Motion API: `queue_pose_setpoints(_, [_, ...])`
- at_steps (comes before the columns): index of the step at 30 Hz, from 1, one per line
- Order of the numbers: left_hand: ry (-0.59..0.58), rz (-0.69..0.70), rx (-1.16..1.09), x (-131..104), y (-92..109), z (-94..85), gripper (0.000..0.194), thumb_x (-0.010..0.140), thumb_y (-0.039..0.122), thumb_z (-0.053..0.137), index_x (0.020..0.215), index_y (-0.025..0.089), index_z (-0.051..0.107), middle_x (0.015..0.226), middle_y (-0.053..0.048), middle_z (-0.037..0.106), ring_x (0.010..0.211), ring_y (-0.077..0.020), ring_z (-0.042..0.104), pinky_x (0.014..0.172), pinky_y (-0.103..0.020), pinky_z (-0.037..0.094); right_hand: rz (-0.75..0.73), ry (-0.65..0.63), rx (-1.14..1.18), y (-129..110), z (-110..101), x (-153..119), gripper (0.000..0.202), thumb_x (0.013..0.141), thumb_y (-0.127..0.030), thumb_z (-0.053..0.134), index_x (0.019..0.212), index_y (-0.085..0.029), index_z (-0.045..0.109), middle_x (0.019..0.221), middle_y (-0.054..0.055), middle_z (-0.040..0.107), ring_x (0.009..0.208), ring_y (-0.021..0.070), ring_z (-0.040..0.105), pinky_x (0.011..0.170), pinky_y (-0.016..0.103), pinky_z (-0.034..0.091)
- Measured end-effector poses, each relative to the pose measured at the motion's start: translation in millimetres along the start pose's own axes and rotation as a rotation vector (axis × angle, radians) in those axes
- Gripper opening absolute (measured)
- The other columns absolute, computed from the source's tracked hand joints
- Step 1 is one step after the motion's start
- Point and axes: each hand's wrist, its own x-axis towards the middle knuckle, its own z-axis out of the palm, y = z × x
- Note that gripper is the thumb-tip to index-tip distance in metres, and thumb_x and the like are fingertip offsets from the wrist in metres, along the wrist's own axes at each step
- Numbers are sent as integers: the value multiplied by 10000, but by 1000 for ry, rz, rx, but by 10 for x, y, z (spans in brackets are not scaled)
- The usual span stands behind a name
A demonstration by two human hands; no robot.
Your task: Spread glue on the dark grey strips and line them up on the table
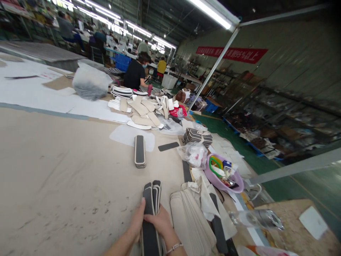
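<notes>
Near the bottom centre, a bundle of long dark grey pieces with pale edges (150, 236) is gripped between both hands. My left hand (137, 217) presses its left side, fingers mostly hidden behind it. On the right side, my right hand (160, 221) wraps round the bundle with the thumb over its top face; a bracelet is on that wrist. A small stack of similar pieces (140, 151) lies beyond on the table. To the right of my right hand is a fanned row of beige pieces (190, 222).
The wide table (66, 170) carries a single dark strip (168, 146), a tied bundle (197, 136), a purple basket (213, 180), a clear bottle (255, 218) and a pile of beige pieces (145, 110). A person in black (133, 74) sits beyond.
</notes>
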Motion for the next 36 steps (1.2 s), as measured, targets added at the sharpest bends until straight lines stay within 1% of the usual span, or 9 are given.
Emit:
queue_pose_setpoints(4, [-86,-34,-104,-145,51,30,629,869,597,293,1092,120,638,1129,-136,660,1166,-250,547,1029,-385,407,-85,135,-481,-370,38,-225,465,555,-241,688,996,-166,560,919,99,671,854,276,653,727,328,490])
queue_pose_setpoints(8, [-24,80,30,-156,122,-4,673,845,633,311,1099,102,637,1195,-128,626,1199,-259,515,1064,-401,369,-135,169,-810,-564,43,-327,421,629,-224,620,1035,-157,538,967,135,620,881,303,635,744,357,466])
queue_pose_setpoints(11, [60,121,65,-118,161,-94,696,814,658,362,1094,82,635,1231,-155,595,1239,-294,468,1097,-431,308,-117,125,-885,-399,126,-232,638,590,-126,618,1212,-126,479,1044,166,595,953,330,606,793,385,457])
queue_pose_setpoints(15, [82,152,87,-128,147,-198,691,753,671,463,1125,109,617,1298,-165,541,1245,-310,461,1051,-450,368,-132,155,-866,-61,245,-72,849,578,-103,638,1369,-106,330,1100,190,581,1010,346,579,837,404,440])
queue_pose_setpoints(21, [126,184,131,-203,183,-245,791,691,594,590,1299,115,431,1362,-180,474,1264,-294,440,1057,-426,366,-178,106,-534,-175,106,-91,420,602,-185,645,1008,-180,539,882,81,657,849,280,634,728,339,473])
queue_pose_setpoints(27, [-88,505,407,-387,692,-29,539,544,351,725,1014,135,574,979,-104,683,978,-315,609,937,-437,472,-542,82,129,-599,-39,-215,472,572,-207,679,1014,-205,513,901,27,667,828,216,621,739,289,509])
queue_pose_setpoints(30, [-75,610,491,-432,866,41,747,439,255,786,1130,146,524,1067,-103,658,1007,-333,593,940,-439,475,-615,52,314,-629,-27,-203,548,552,-237,732,1056,-226,517,1009,52,671,921,256,622,826,358,505])
queue_pose_setpoints(33, [-151,678,464,-326,842,-19,1010,359,250,834,1277,179,419,1242,-112,574,1175,-359,495,1046,-456,388,-583,-48,432,-522,48,-140,581,541,-343,777,1060,-278,524,1096,64,660,1026,303,603,931,463,450])
queue_pose_setpoints(36, [-197,628,467,-191,722,-127,1029,350,225,828,1290,166,416,1238,-132,570,1193,-374,477,1071,-488,349,-556,-78,538,-366,155,-77,678,520,-407,788,1113,-276,485,1118,97,648,1024,305,610,937,466,452])
